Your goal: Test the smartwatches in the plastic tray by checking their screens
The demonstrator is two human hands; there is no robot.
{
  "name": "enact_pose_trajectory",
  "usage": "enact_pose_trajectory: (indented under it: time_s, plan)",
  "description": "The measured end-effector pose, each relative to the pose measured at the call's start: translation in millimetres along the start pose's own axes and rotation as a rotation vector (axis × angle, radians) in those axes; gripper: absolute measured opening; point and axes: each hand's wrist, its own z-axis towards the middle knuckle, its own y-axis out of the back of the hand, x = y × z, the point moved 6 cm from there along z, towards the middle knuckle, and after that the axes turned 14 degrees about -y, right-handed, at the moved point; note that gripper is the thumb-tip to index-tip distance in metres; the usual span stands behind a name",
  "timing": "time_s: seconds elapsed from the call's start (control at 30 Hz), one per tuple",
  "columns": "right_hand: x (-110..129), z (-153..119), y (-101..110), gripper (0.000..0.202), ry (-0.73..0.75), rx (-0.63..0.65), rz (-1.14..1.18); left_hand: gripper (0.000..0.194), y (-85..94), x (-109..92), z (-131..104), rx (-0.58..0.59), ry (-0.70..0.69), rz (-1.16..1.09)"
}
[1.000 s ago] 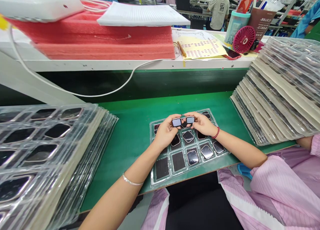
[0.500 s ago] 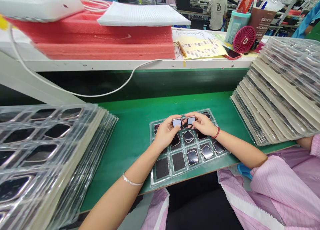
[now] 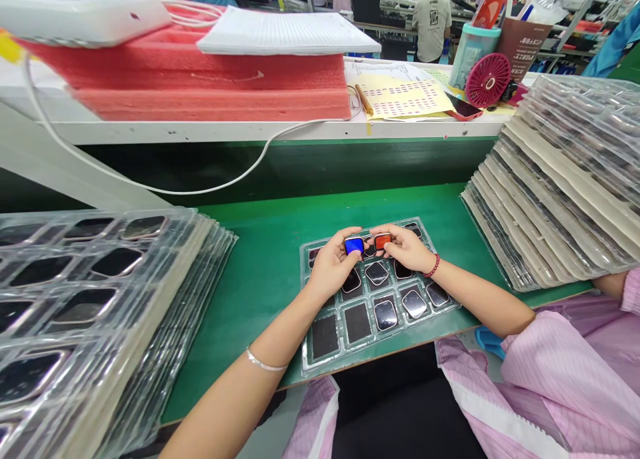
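Above the clear tray (image 3: 320, 364), my left hand (image 3: 334, 262) is closed on a small square watch with a lit blue screen (image 3: 355, 245). Beside it, my right hand (image 3: 407, 247) grips a second watch, its screen (image 3: 383, 241) lit red. Both thumbs rest at the lower edges of the screens. Several dark-screened watches lie in the tray, among them one (image 3: 385, 314) in the front row. Two front-left compartments, one of them here (image 3: 325, 336), hold no watch. My hands hide part of the tray's back rows.
Stacked trays with watches (image 3: 120, 312) stand at the left; another tall tray stack (image 3: 555, 192) leans at the right. Behind the green table (image 3: 265, 246), a white shelf (image 3: 300, 131) carries red foam (image 3: 225, 89), papers, a phone and a pink fan (image 3: 489, 79). A person (image 3: 432, 22) stands beyond.
The left watch's screen has turned from pale white to blue, the right one's from pale white to red. Both hands have stayed almost still.
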Motion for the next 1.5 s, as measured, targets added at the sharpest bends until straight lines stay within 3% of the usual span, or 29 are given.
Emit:
enact_pose_trajectory:
  time_s: [0.7,1.17,1.5]
  plan:
    - [0.6,-0.5,-0.9,0.039,-0.004,0.01,0.03,0.031,2.3,1.6,0.0,-0.014,0.001,0.003]
    - [5.4,-2.8,1.6,0.02,-0.021,-0.014,0.099,0.045,2.5,-0.7,0.5,-0.023,0.033,0.006]
    - [4.2,-2.7,2.5,0.019,0.0,-0.039,0.065,0.036,3.4,-1.7,0.2,-0.009,0.016,0.033]
